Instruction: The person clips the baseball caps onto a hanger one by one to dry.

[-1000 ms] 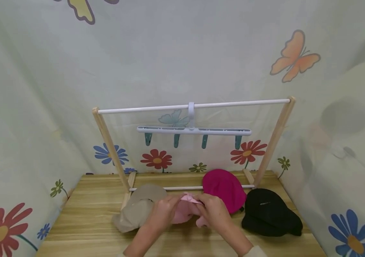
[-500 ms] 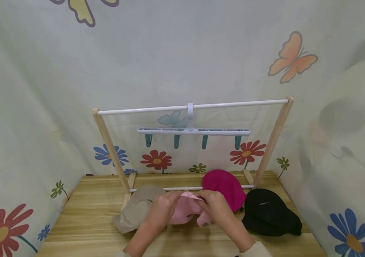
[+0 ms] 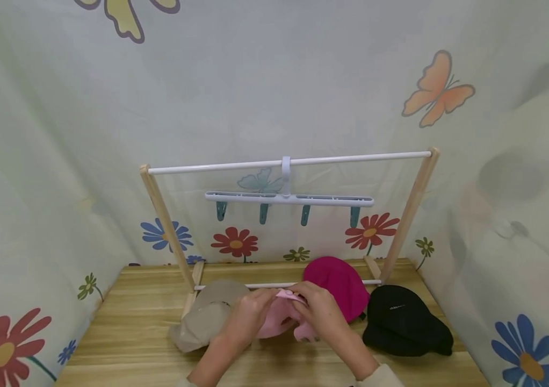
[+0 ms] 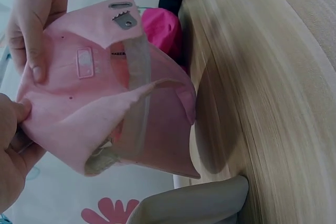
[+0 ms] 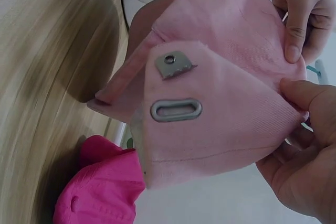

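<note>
Pinching the pink cap (image 4: pixel 73 119), left fingers (image 4: pixel 17 109) and right fingers (image 4: pixel 35 59) present its patch (image 4: pixel 85 63) in left wrist view alone.

The head view looks forward and down from above, taking in the rack (image 3: pixel 255 164). Both wrist views, turned sideways, face the pink cap (image 4: pixel 79 103) closely, one from each side, also sharing the magenta cap (image 5: pixel 100 187).
</note>
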Tool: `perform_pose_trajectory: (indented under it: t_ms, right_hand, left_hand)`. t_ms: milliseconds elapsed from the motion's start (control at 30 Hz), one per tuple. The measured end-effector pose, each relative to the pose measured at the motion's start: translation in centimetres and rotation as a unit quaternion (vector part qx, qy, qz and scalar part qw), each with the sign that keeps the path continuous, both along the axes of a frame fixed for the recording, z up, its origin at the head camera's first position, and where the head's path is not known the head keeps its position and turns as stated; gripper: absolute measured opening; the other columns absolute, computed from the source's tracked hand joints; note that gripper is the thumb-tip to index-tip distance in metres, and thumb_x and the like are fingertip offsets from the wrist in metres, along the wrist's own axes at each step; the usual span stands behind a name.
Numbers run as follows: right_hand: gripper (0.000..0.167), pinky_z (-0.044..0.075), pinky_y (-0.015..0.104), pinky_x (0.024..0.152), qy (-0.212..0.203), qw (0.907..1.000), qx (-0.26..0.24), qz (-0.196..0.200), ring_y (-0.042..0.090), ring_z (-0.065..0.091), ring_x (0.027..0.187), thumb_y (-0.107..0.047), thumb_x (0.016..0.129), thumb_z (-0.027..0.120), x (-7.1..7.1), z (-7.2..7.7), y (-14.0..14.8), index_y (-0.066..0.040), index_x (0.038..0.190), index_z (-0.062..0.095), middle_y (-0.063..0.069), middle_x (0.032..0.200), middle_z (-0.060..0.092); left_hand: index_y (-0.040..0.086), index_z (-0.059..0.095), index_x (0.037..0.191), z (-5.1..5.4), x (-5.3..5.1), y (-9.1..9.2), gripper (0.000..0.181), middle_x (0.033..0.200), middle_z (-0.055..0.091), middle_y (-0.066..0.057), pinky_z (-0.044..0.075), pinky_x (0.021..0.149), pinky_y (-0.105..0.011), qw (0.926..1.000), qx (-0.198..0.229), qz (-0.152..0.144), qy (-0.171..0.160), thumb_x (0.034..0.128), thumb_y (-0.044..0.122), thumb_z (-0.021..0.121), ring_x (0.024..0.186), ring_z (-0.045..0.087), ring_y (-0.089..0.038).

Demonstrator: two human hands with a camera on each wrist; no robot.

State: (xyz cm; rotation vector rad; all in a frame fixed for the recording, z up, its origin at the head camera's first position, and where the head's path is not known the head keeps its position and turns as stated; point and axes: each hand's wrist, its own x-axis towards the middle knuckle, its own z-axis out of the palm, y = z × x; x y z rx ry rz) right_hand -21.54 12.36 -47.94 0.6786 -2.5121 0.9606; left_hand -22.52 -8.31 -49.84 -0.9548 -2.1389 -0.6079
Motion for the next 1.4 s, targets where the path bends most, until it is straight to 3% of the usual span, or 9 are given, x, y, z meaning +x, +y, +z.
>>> perform_pose_trajectory:
  t_ms: [267, 433, 600, 1000, 1400]
  right_hand:
    - [0.012, 0.059, 0.027, 0.072, 0.017, 0.9998, -0.001, -0.011, 0.011, 0.069, 0.083, -0.006, 0.087, 0.08, -0.3, -0.1, -0.1, -0.011, 0.097, 0.076, -0.001, 0.094, 0.073]
    - [0.01, 0.059, 0.027, 0.071, 0.033, 0.9994, -0.006, -0.004, 0.01, 0.07, 0.082, -0.007, 0.087, 0.08, -0.5, -0.3, -0.2, -0.011, 0.095, 0.076, 0.0, 0.092, 0.074]
    - [0.01, 0.059, 0.027, 0.073, 0.018, 0.9996, -0.019, 0.006, 0.01, 0.07, 0.084, -0.007, 0.088, 0.078, -0.4, -0.2, -0.4, -0.011, 0.097, 0.077, 0.0, 0.095, 0.075]
    - [0.01, 0.059, 0.027, 0.071, 0.032, 0.9993, -0.021, -0.001, 0.012, 0.07, 0.082, -0.003, 0.087, 0.079, -0.4, 0.4, -0.5, -0.009, 0.095, 0.076, 0.001, 0.091, 0.074]
    - [0.011, 0.058, 0.023, 0.072, 0.006, 0.9987, -0.016, 0.048, 0.005, 0.065, 0.082, -0.007, 0.089, 0.077, -0.8, 1.0, 0.5, -0.011, 0.099, 0.076, -0.002, 0.094, 0.073]
  left_hand:
    - [0.005, 0.073, 0.106, -0.6, 0.0, 0.3, 0.018, 0.099, 0.072, -0.006, 0.06, 0.073, -0.028, 0.9996, 0.021, 0.001, -0.021, 0.0886, 0.0, 0.075, 0.09, 0.072, -0.018]
    - [0.003, 0.068, 0.114, -1.2, 0.5, 0.7, 0.029, 0.106, 0.07, -0.009, 0.061, 0.079, -0.031, 0.9988, 0.024, 0.005, -0.042, 0.0871, 0.004, 0.08, 0.099, 0.071, -0.02]
    - [-0.001, 0.068, 0.117, -1.5, 0.7, 0.8, 0.034, 0.108, 0.07, -0.013, 0.061, 0.081, -0.033, 0.9975, 0.045, 0.0, -0.054, 0.0856, -0.001, 0.079, 0.102, 0.071, -0.025]
    - [0.001, 0.071, 0.109, -1.5, 0.2, 0.7, 0.026, 0.1, 0.072, -0.011, 0.061, 0.078, -0.031, 0.9979, 0.062, 0.008, -0.016, 0.0853, -0.01, 0.074, 0.094, 0.073, -0.025]
    - [0.004, 0.071, 0.109, -0.4, 0.8, 0.9, 0.024, 0.102, 0.072, -0.009, 0.061, 0.08, -0.032, 0.9959, 0.073, 0.02, -0.05, 0.0888, -0.008, 0.072, 0.097, 0.072, -0.023]
